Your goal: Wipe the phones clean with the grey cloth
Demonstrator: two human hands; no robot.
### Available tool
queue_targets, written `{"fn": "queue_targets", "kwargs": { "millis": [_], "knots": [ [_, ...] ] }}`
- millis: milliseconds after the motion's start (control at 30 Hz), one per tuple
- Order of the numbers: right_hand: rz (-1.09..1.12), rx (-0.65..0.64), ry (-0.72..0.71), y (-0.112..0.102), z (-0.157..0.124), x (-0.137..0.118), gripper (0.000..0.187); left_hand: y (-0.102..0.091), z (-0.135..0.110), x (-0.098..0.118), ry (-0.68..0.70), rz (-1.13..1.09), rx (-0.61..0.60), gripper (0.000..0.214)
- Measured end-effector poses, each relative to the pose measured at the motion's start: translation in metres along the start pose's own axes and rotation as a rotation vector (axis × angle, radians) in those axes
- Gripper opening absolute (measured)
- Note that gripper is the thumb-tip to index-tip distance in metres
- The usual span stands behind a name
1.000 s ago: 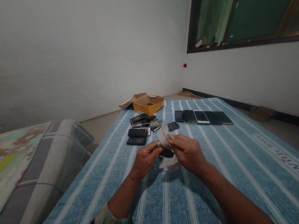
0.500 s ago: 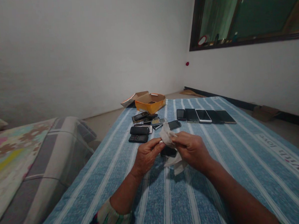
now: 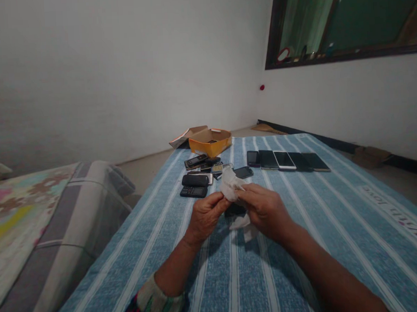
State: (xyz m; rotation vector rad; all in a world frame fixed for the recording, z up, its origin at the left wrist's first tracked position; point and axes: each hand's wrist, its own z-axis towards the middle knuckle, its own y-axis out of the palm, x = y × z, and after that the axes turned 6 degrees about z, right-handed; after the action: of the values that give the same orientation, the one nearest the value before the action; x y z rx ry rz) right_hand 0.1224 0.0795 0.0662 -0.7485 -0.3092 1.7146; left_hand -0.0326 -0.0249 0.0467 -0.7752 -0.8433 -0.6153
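Over the middle of the blue striped cloth [image 3: 157,242], both hands come together at a crumpled white tissue [image 3: 230,183]. My left hand [image 3: 205,217] is closed, its thumb and fingers pinching the tissue's left side. My right hand [image 3: 267,209] grips the tissue from the right, and a loose end hangs below its fingers. Whether the tissue wraps something small is hidden. Just below the hands a black phone [image 3: 235,210] shows in part. Beyond them lie a black keypad phone [image 3: 193,191], a black rounded case-like thing [image 3: 195,180] and a dark phone [image 3: 243,172].
Several phones lie in a row at the back right, a white-framed one [image 3: 284,160] among them. An open yellow box [image 3: 213,148] stands at the far end, with more phones [image 3: 195,161] before it. A covered bed-like surface [image 3: 88,195] is at left.
The tissue bunches up more and covers more of the left fingertips. Both hands stay in nearly the same place; the view has shifted slightly.
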Motion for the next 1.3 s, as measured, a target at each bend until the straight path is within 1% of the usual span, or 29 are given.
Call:
{"fn": "queue_targets", "kwargs": {
  "millis": [100,167,200,267,333,400,433,567,633,800,867,967,1000,1067,1200,1300],
  "knots": [
    [-0.035,-0.06,0.073,-0.016,0.003,0.009,0.027,-0.001,0.001,-0.001,-0.016,0.001,0.05,0.023],
    [-0.068,-0.035,0.097,-0.024,0.004,0.011,0.027,-0.001,0.002,-0.002,-0.026,0.001,0.079,0.023],
    [-0.077,-0.008,0.092,-0.024,0.004,0.011,0.027,-0.001,0.002,-0.002,-0.026,0.002,0.082,0.024],
    [-0.084,0.048,0.047,-0.018,0.004,0.005,0.028,-0.001,0.002,-0.001,-0.017,0.001,0.07,0.024],
    [-0.085,0.093,-0.035,-0.007,0.003,-0.003,0.03,0.0,0.001,0.0,0.0,-0.013,0.049,0.025],
    [-0.092,0.111,-0.098,0.003,0.002,-0.008,0.033,0.001,0.001,0.001,0.017,-0.032,0.046,0.029],
    [-0.098,0.111,-0.107,0.005,0.002,-0.009,0.034,0.002,0.0,0.002,0.024,-0.035,0.046,0.03],
    [-0.108,0.066,-0.039,0.002,0.0,-0.004,0.037,0.001,0.001,0.002,0.028,0.0,0.059,0.028],
    [-0.114,0.07,-0.021,0.001,0.0,-0.004,0.037,0.001,0.001,0.001,0.032,0.007,0.055,0.027],
    [-0.121,0.127,-0.119,0.009,-0.001,-0.009,0.039,0.002,0.0,0.002,0.043,-0.031,0.038,0.028],
    [-0.075,0.092,-0.069,0.006,0.0,-0.007,0.037,0.002,-0.001,0.003,0.034,-0.022,0.038,0.027],
    [-0.024,-0.032,0.079,-0.006,0.002,-0.002,0.034,0.002,-0.001,0.003,0.021,0.002,0.062,0.024],
    [-0.036,-0.05,0.107,-0.008,0.002,-0.002,0.034,0.002,-0.001,0.003,0.019,0.005,0.073,0.023],
    [-0.084,-0.021,0.099,-0.006,0.002,-0.005,0.033,0.002,-0.001,0.002,0.022,0.0,0.076,0.022],
    [-0.159,0.114,-0.04,0.01,0.001,-0.015,0.034,0.001,-0.002,0.002,0.039,-0.038,0.045,0.024],
    [-0.21,0.127,-0.058,0.013,0.0,-0.013,0.034,0.001,-0.002,0.002,0.041,-0.027,0.049,0.023]
  ]
}}
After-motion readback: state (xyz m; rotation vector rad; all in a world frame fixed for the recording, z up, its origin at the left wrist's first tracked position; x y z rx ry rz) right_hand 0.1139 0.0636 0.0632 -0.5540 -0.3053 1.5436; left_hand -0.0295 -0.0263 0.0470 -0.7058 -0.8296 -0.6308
